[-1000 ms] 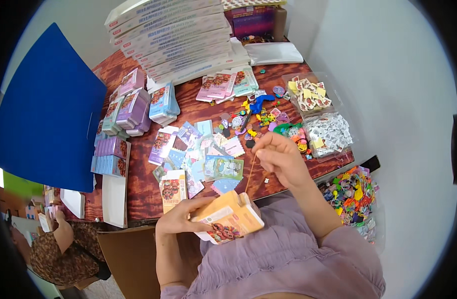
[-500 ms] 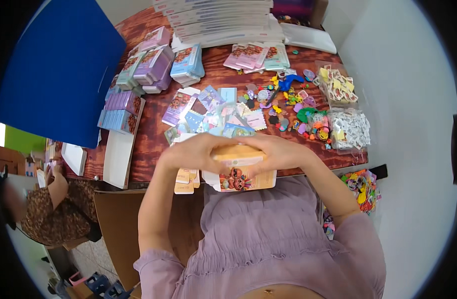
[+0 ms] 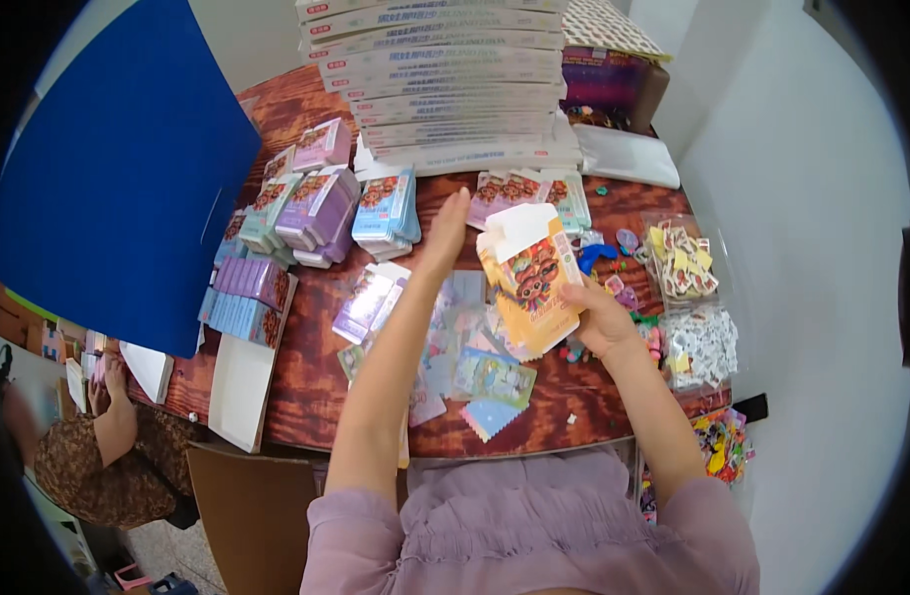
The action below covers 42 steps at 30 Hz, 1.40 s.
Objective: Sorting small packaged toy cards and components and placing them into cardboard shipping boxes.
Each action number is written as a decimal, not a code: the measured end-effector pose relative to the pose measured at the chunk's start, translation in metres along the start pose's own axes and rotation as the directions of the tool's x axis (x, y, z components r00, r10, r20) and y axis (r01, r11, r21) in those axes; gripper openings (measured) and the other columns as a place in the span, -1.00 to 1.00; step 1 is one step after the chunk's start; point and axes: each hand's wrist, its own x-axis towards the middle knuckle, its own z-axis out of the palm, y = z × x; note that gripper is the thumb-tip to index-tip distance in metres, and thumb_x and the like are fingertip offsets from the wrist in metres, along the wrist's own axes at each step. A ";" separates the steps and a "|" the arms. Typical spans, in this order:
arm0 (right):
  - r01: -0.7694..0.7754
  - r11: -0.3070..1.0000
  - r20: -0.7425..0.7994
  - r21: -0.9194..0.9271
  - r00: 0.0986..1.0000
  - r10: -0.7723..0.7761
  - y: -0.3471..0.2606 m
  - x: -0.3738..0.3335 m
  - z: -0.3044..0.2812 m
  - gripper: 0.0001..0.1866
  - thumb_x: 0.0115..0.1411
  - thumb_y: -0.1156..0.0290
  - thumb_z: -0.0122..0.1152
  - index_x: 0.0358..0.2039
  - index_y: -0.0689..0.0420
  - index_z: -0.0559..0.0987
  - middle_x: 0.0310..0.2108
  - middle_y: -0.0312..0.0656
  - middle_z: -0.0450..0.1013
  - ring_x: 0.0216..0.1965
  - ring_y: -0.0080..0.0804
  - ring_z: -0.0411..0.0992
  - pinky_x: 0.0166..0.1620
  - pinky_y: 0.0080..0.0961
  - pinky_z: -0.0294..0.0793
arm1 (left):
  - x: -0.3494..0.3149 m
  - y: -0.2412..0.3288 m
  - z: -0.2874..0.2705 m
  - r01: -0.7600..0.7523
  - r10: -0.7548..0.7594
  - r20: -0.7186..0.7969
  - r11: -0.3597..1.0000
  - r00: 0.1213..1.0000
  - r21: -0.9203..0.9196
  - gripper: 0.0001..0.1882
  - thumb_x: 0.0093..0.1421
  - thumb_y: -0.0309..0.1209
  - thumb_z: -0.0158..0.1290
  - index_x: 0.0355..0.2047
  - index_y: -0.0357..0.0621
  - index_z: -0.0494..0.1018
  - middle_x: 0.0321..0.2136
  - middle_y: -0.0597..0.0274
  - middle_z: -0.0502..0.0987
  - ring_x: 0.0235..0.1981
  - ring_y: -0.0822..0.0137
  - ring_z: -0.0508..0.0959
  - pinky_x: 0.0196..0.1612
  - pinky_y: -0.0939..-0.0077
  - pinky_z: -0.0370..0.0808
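Note:
A flat orange carton [image 3: 534,288] with a printed cartoon picture is up over the middle of the table, its white top flap standing out. My right hand [image 3: 604,319] grips its lower right side. Stretched forward, my left hand [image 3: 448,230] is seen edge-on with straight fingers and nothing visible in it, beside the pink flat packs [image 3: 505,190]. Below the carton lies a loose pile of scalloped stickers and cards [image 3: 485,372]. A purple pack [image 3: 366,309] lies left of my left forearm, which covers part of the pile.
Bundled purple packs [image 3: 316,210] and blue packs [image 3: 384,210] stand back left. A tall stack of white boxes [image 3: 445,89] rises at the back. Small colourful trinkets [image 3: 624,288] and bags of paper pieces [image 3: 701,347] lie right. A co-worker [image 3: 108,446] sits far left.
Both hands were around the orange carton at the table's front edge. My right hand has lifted it forward; my left hand has let go and reached farther forward. The view has tilted up.

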 end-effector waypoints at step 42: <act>-0.009 -0.286 0.174 -0.958 0.773 -0.610 -0.058 0.126 -0.025 -0.84 0.03 0.45 0.11 -0.38 0.18 0.61 -0.47 0.00 0.57 -0.37 0.00 0.55 -0.25 -0.13 0.49 | -0.088 0.002 0.012 -0.365 0.648 0.429 -0.241 0.629 0.899 -0.37 0.18 -0.35 0.15 0.23 -0.25 0.23 0.30 -0.05 0.18 0.34 -0.08 0.14 0.30 -0.14 0.07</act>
